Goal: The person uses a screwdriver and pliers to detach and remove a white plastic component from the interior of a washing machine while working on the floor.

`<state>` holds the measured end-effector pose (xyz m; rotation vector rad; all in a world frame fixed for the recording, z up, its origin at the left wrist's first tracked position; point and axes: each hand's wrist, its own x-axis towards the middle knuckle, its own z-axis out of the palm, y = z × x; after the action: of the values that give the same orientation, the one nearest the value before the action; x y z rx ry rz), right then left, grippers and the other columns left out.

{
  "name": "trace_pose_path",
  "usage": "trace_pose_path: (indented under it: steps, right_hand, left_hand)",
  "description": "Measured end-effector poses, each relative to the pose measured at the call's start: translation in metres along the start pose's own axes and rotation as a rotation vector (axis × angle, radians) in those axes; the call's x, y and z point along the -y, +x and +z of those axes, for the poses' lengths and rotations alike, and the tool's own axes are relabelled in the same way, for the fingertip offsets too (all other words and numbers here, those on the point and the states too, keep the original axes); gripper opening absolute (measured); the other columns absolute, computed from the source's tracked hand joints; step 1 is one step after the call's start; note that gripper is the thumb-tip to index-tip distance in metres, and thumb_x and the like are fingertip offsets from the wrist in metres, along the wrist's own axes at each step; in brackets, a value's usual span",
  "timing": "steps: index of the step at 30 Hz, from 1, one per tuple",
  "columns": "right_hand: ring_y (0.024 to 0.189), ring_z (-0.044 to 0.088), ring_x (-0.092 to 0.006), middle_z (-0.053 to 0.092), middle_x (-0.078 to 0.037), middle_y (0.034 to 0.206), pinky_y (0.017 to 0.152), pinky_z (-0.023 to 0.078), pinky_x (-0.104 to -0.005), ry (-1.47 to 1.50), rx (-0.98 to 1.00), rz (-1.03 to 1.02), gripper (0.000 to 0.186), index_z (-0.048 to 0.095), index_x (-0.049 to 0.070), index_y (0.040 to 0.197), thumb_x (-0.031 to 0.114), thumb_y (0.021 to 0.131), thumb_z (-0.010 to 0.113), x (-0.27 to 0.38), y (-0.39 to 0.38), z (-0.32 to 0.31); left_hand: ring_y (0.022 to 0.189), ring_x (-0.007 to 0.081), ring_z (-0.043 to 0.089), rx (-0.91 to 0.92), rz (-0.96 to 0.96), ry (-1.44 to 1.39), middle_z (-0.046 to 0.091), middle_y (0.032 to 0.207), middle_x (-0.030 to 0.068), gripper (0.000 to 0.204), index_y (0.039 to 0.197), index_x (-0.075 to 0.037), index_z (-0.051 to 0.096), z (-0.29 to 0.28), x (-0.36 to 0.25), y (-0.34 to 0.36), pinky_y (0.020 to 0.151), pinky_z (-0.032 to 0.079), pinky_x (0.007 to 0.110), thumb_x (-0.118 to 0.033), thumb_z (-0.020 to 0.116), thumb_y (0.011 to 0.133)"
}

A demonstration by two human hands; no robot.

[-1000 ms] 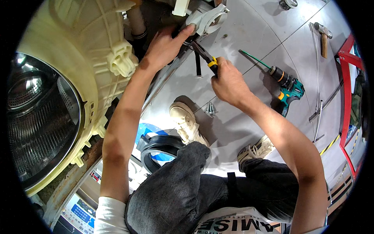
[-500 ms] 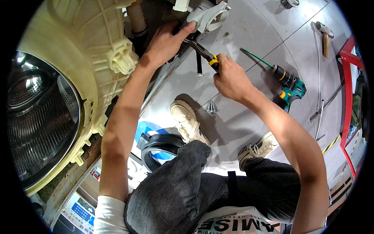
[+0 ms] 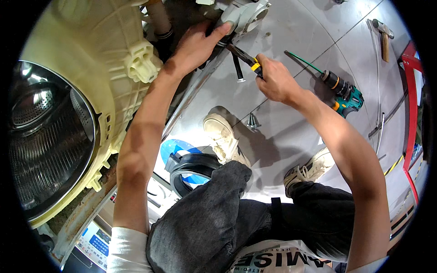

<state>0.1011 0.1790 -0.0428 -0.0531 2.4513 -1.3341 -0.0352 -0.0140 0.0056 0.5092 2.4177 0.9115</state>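
- Pliers [image 3: 243,55] are at top ctr, w/ the biggest item, a cream plastic tub [image 3: 98,73], off to their L; steel drum [image 3: 50,113] sits inside it, L forearm overlaps its lower R edge.
- Dark grey jeans [image 3: 195,214], knees bent, fill bottom ctr & hide part of a blk rubber ring [image 3: 200,160].
- Red metal frame [image 3: 411,63] far R, cut off by the lens rim.
- Ring lies over a blue-and-white disc [image 3: 175,148], near the L shoe.
- Cream L shoe [image 3: 221,132] on grey tiles; small bunch of silver screws [image 3: 253,120] just off to its R.
- Teal/blk drill [image 3: 343,92] on floor, R of the R hand, long green bit pointing up-L.
- Hammer [image 3: 385,45] w/ wood handle, upper R, well apart from hands.
- Pale grey plastic part [image 3: 252,16], top ctr: L hand [image 3: 193,48] has its thumb on it, fingers mostly hidden; can't tell how tight.
- Pliers' look: slim dark metal nose, dark handles w/ yellow bits. R hand [image 3: 276,79] is wrapped round the handles. Nose runs in by the L thumb, just below the plastic part; tips blocked, can't tell if they bite anything.
- Dark rod [image 3: 237,68] w/ shiny flat end pokes out just below the nose.
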Motion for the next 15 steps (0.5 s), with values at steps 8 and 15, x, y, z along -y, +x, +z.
trace_pose_path:
  steps: [8,15]
  right_hand:
    - [0.085,0.057,-0.0489,0.06,-0.029,0.081,0.076,0.044,-0.0527,-0.087,0.114,0.024,0.026,0.047,-0.005,0.1,0.005,0.077,0.052,0.001,0.006,-0.02]
    - [0.091,0.066,-0.0425,0.067,-0.028,0.094,0.082,0.052,-0.0456,-0.227,0.379,0.388,0.033,0.059,-0.009,0.103,0.014,0.079,0.052,0.083,0.0,-0.064]
  left_hand:
    - [0.1,0.0338,0.061,-0.063,0.036,-0.044,0.066,0.107,0.0211,0.062,0.117,0.001,0.06,-0.001,-0.01,-0.001,0.09,0.045,0.038,-0.055,0.05,0.094]
    - [0.105,0.0394,0.06,-0.104,-0.024,-0.007,0.066,0.108,0.0224,0.065,0.12,-0.002,0.061,-0.002,-0.014,-0.007,0.093,0.045,0.04,-0.06,0.048,0.093]
